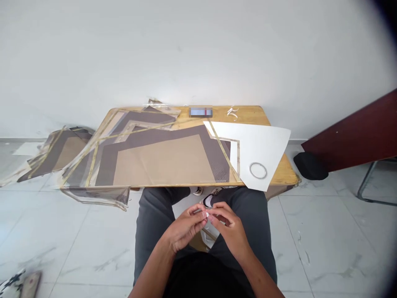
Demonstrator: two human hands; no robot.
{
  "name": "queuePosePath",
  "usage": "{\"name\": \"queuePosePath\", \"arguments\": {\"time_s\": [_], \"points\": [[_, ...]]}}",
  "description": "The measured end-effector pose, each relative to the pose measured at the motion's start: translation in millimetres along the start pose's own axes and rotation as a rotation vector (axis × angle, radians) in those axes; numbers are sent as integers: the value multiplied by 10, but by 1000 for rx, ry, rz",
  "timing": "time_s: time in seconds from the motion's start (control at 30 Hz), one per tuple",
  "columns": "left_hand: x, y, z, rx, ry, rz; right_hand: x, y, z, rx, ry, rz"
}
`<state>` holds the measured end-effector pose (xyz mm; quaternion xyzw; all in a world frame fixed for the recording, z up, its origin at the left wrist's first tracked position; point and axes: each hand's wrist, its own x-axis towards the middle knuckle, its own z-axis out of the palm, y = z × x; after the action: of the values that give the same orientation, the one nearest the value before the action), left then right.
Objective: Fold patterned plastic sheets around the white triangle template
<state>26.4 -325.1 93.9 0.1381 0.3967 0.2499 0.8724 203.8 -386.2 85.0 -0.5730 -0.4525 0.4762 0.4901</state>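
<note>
Hands: our left hand and right hand meet at 12 o'clock over our dark grey trousers | Fingers: curled, tips pinching a small white paper-like scrap | Handling: likely light, thin, soft; hold by its edges | Nearby: white card sheet, wooden table at 1 o'clock

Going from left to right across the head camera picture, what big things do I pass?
Taped brown-and-grey paper on the floor → taped brown-and-grey paper on the desk → white card → dark red panel
</note>
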Motion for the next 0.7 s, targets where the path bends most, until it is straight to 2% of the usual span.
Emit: {"name": "queuePosePath", "arguments": {"time_s": [0.13,0.3,0.4,0.53,0.6,0.7], "points": [[92,-84,32,-216,14,-4,124,29,55,-54,67,-99],[234,-107,70,-236,185,82,306,81,81,-179,48,-133],[347,-23,22,-123,244,152,433,153,86,-328,73,-217],[566,187,-78,110,258,198,653,258,98,-429,64,-326],[679,306,-106,222,238,228,804,286,74,-416,29,-325],[805,458,-111,425,213,359,1138,263,-65,-421,-43,-268]]}}
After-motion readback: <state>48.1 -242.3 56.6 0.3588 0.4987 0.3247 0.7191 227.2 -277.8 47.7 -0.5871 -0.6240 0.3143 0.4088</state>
